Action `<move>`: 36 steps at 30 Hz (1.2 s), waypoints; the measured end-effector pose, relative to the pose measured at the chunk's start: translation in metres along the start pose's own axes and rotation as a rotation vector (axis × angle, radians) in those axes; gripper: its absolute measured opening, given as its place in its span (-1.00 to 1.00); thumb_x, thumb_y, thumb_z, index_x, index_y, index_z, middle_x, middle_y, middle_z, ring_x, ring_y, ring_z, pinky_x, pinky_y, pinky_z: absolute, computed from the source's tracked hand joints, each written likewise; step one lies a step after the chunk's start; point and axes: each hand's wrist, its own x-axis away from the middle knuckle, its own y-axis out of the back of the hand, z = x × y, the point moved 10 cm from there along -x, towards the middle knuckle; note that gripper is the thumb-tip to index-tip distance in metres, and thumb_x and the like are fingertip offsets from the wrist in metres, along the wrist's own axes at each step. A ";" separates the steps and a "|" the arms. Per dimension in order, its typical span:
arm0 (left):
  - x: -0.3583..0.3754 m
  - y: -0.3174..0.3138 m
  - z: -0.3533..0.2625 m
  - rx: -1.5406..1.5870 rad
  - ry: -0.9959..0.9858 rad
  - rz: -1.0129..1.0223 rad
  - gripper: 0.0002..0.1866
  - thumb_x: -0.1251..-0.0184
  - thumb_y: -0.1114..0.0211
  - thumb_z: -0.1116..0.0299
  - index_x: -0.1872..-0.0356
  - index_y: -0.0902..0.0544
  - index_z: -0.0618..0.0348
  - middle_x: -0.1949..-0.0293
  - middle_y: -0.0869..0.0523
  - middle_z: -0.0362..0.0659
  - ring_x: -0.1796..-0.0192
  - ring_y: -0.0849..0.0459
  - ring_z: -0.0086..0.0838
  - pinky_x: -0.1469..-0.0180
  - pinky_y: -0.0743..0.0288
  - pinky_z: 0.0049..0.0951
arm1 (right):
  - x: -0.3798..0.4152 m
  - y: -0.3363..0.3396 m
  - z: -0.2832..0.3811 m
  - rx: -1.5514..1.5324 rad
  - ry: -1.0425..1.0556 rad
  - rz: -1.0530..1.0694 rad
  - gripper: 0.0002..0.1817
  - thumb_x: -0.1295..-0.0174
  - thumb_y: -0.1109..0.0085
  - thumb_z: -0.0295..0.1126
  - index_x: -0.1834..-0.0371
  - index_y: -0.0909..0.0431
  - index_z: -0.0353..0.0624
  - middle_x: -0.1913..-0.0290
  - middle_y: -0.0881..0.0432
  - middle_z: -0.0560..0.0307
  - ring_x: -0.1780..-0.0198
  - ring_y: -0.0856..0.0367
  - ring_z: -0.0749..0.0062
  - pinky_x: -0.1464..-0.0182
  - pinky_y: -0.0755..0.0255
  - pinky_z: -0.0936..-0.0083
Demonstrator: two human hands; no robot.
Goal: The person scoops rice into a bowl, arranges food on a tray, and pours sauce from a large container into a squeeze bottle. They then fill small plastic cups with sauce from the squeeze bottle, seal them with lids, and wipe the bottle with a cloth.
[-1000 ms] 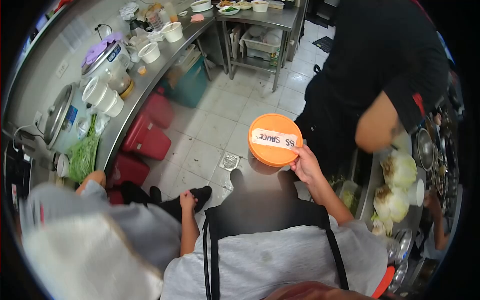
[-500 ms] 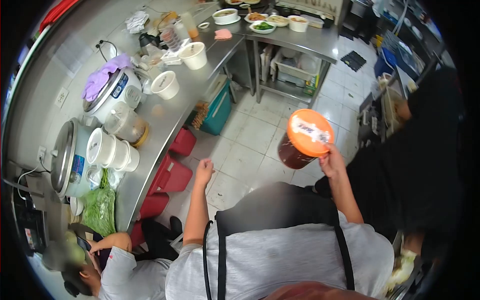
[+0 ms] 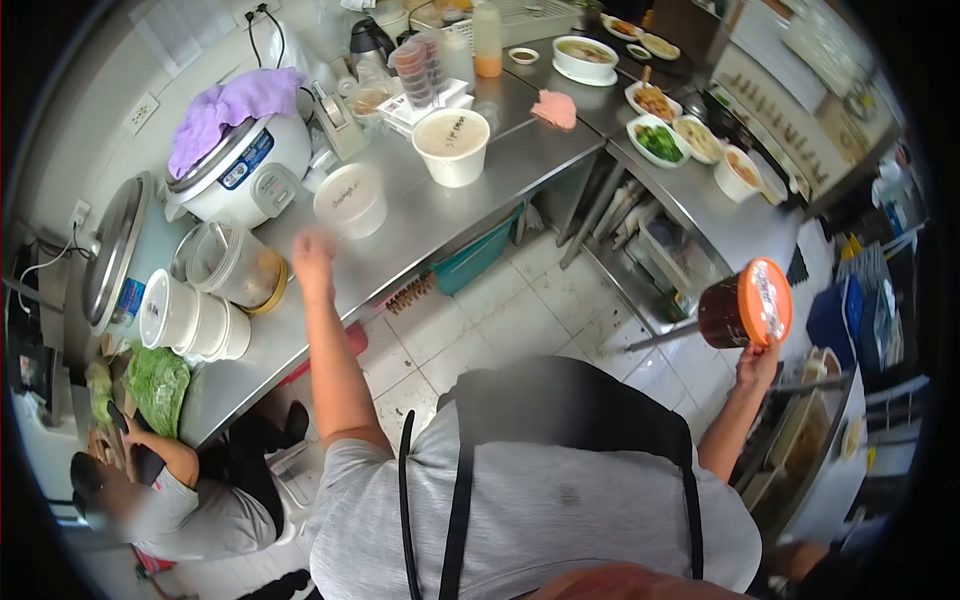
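My right hand [image 3: 757, 366] grips a clear jar of dark red-brown contents [image 3: 722, 312] by its orange lid [image 3: 766, 302], holding it tilted out to the right. My left hand [image 3: 313, 262] is over the steel counter's front edge, its fingers smeared by motion. Just beyond it stands a white lidded tub [image 3: 350, 200] with writing on the lid. A second white tub [image 3: 451, 146], also lidded and marked, is farther along the counter. To the left of my left hand is a clear plastic container [image 3: 236, 268] with a yellow base.
A rice cooker [image 3: 245, 165] with a purple cloth [image 3: 230, 105] stands by the wall. Stacked white tubs [image 3: 195, 318] are at the counter's near end. Several filled dishes, including greens [image 3: 656, 140], sit on the far counter. A person [image 3: 190, 500] is at lower left.
My view has turned and come closer to the counter. My left hand has moved from over the floor to the counter edge by the tubs. The jar has swung right, still in my right hand.
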 end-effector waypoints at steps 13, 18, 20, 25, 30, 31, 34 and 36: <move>-0.220 -0.294 -0.156 0.253 -0.298 0.142 -0.75 -0.17 -0.17 0.30 0.21 -0.45 0.24 0.41 -0.54 -0.19 0.46 -0.50 -0.62 0.44 -0.34 -0.69 | -0.212 -0.032 -0.013 -0.004 0.115 -0.251 -0.81 -0.05 -0.08 -0.32 0.32 -0.41 -0.15 0.45 -0.46 0.28 0.51 -0.40 0.65 0.58 -0.28 0.86; -0.359 -0.486 -0.166 0.044 -0.304 0.272 -0.46 -0.03 -0.26 0.07 0.06 -0.42 0.26 0.24 -0.56 -0.05 0.29 -0.57 -0.45 0.28 -0.41 -0.52 | -0.221 -0.033 -0.012 -0.005 0.140 -0.323 -0.74 -0.09 -0.08 -0.27 0.15 -0.42 -0.06 0.32 -0.49 0.29 0.46 -0.42 0.67 0.54 -0.29 0.88; -0.420 -0.535 -0.156 -0.293 -0.396 0.185 -0.36 0.04 -0.27 0.04 0.00 -0.37 0.31 0.19 -0.56 0.03 0.18 -0.56 -0.28 0.14 -0.41 -0.38 | -0.220 -0.027 -0.011 0.066 0.123 -0.333 -0.73 -0.12 -0.05 -0.24 0.14 -0.42 -0.06 0.32 -0.50 0.30 0.45 -0.42 0.68 0.56 -0.28 0.88; -0.573 -0.615 -0.068 -1.150 -0.451 0.100 -0.04 0.15 -0.19 -0.26 -0.15 -0.23 0.35 -0.13 -0.33 0.16 -0.19 -0.30 -0.09 -0.20 -0.17 -0.23 | -0.210 -0.018 -0.008 0.030 0.186 -0.455 -0.77 -0.18 0.06 -0.25 0.17 -0.41 -0.08 0.36 -0.56 0.26 0.47 -0.50 0.59 0.45 -0.41 0.71; -0.661 -0.635 0.019 -1.396 -0.700 0.306 -0.21 0.13 -0.26 -0.09 -0.02 -0.35 0.40 0.01 -0.44 0.17 -0.05 -0.42 -0.09 -0.07 -0.30 -0.21 | -0.195 -0.039 -0.005 -0.047 0.229 -0.514 -0.74 -0.16 0.02 -0.28 0.12 -0.41 -0.11 0.30 -0.52 0.26 0.37 -0.50 0.52 0.37 -0.38 0.67; -0.666 -0.634 0.022 -1.376 -0.717 0.358 -0.24 0.14 -0.30 -0.02 0.01 -0.35 0.41 0.05 -0.46 0.17 0.00 -0.44 -0.09 -0.03 -0.34 -0.22 | -0.193 -0.044 -0.005 -0.091 0.256 -0.581 -0.75 -0.17 0.03 -0.28 0.11 -0.40 -0.09 0.27 -0.53 0.22 0.35 -0.51 0.50 0.38 -0.40 0.65; -0.666 -0.616 0.018 -1.079 -0.607 0.401 -0.30 0.19 -0.41 0.19 0.07 -0.33 0.47 0.12 -0.49 0.17 0.11 -0.51 -0.14 0.10 -0.43 -0.27 | -0.202 -0.053 0.001 -0.069 0.296 -0.648 -0.75 -0.15 0.01 -0.28 0.15 -0.40 -0.14 0.32 -0.51 0.16 0.38 -0.51 0.44 0.42 -0.47 0.53; -0.685 -0.615 0.028 -1.078 -0.556 0.374 -0.36 0.14 -0.39 0.21 0.11 -0.33 0.45 0.14 -0.50 0.16 0.11 -0.51 -0.11 0.07 -0.41 -0.25 | -0.212 -0.041 0.002 -0.058 0.249 -0.774 -0.80 -0.13 -0.01 -0.24 0.34 -0.39 -0.14 0.51 -0.33 0.19 0.55 -0.34 0.47 0.40 -0.47 0.51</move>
